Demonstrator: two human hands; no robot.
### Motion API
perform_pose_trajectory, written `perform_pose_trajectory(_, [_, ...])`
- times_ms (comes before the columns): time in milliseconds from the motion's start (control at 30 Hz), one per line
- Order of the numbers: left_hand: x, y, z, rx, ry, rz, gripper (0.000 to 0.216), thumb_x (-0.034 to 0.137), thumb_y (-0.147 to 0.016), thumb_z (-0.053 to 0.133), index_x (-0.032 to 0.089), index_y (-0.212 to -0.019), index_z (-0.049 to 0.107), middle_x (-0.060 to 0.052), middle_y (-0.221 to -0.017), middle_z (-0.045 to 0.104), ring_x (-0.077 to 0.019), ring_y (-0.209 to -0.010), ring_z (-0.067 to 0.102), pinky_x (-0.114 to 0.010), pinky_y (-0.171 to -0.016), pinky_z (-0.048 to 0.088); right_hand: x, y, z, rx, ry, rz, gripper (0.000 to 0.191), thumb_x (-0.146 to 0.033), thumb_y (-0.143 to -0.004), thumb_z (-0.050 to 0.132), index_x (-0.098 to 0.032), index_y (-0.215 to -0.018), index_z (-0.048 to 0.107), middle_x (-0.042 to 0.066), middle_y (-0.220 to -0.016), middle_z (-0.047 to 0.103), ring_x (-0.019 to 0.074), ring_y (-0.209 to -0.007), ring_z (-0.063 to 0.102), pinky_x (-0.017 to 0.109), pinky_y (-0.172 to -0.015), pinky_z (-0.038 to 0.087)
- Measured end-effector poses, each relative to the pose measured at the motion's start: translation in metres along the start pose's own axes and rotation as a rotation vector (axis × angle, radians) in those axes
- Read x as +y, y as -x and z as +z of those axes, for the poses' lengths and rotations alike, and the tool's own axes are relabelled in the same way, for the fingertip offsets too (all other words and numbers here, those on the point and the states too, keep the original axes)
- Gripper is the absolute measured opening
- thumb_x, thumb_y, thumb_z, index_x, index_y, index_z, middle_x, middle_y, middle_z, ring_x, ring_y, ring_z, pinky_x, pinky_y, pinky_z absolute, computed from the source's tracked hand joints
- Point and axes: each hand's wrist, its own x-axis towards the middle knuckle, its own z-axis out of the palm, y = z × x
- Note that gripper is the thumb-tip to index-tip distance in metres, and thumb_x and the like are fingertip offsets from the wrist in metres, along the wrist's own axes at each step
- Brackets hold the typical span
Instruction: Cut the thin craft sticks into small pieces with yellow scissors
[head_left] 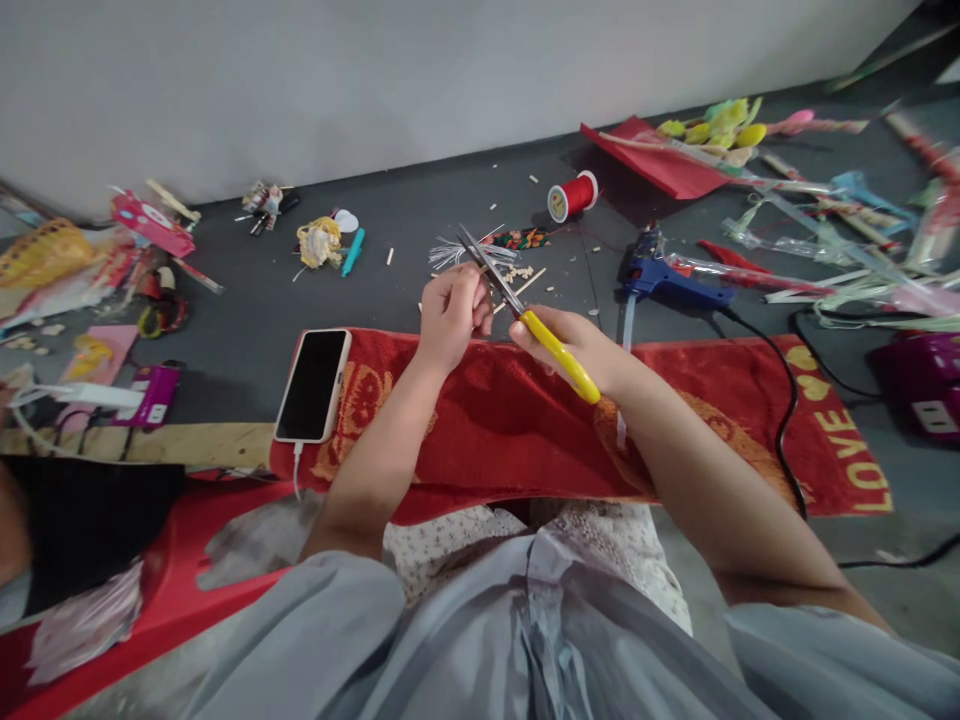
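My right hand [581,350] grips yellow-handled scissors [559,352], whose metal blades [491,268] point up and to the left. My left hand [450,312] is closed in a pinch on a small thin piece right beside the blades; I cannot make out what it is. Both hands hover over the far edge of a red towel [517,420] lying across my lap. Just beyond the blades lies a bundle of thin silvery strips [454,253] with small beads beside it.
A phone [313,384] on a cable rests on the towel's left end. A blue glue gun [671,282], a red thread spool [571,196], a red sheet with yellow flowers [705,140] and plastic-wrapped stems lie to the right. Craft scraps litter the left floor.
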Motion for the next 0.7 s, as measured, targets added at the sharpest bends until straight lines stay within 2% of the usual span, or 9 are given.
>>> perform_pose_trajectory(233, [-0.004,-0.001,-0.003,-0.017,-0.108,0.045,0.057,0.068,-0.082,0.048,0.02,-0.055,0.034,0.007,-0.044,0.034,-0.0044,-0.037,0.041,-0.019,-0.039,0.033,0.0,0.001,0.003,-0.009,-0.125,0.014,0.056,-0.076,-0.079,0.041,-0.021,-0.069,0.044,-0.002,-0.059,0.044,0.0116,-0.058,0.041,0.027,-0.055,0.033])
perform_pose_trajectory(367, [-0.006,0.0,-0.005,0.008,-0.171,0.066,0.054,0.064,-0.084,0.051,0.02,-0.055,0.038,0.006,-0.045,0.035,-0.0054,-0.039,0.043,-0.021,-0.042,0.033,0.005,-0.001,0.007,-0.074,-0.222,-0.018,0.058,-0.078,-0.081,0.038,-0.022,-0.068,0.042,-0.004,-0.057,0.041,0.0093,-0.052,0.039,0.027,-0.051,0.033])
perform_pose_trajectory(500, [-0.005,0.001,-0.006,0.038,-0.228,0.098,0.049,0.057,-0.085,0.055,0.019,-0.056,0.045,0.006,-0.045,0.035,-0.0062,-0.041,0.044,-0.022,-0.046,0.036,0.012,-0.003,0.014,-0.094,-0.303,0.013,0.056,-0.077,-0.08,0.042,-0.022,-0.069,0.042,-0.004,-0.057,0.042,0.0092,-0.048,0.04,0.027,-0.047,0.034])
perform_pose_trajectory(700, [-0.003,0.001,-0.006,0.008,-0.262,0.114,0.049,0.062,-0.086,0.05,0.02,-0.059,0.048,0.006,-0.046,0.036,-0.0071,-0.041,0.044,-0.022,-0.047,0.037,0.012,-0.005,0.022,-0.072,-0.385,0.089,0.052,-0.074,-0.081,0.045,-0.023,-0.07,0.045,-0.005,-0.053,0.043,0.0102,-0.043,0.044,0.028,-0.046,0.039])
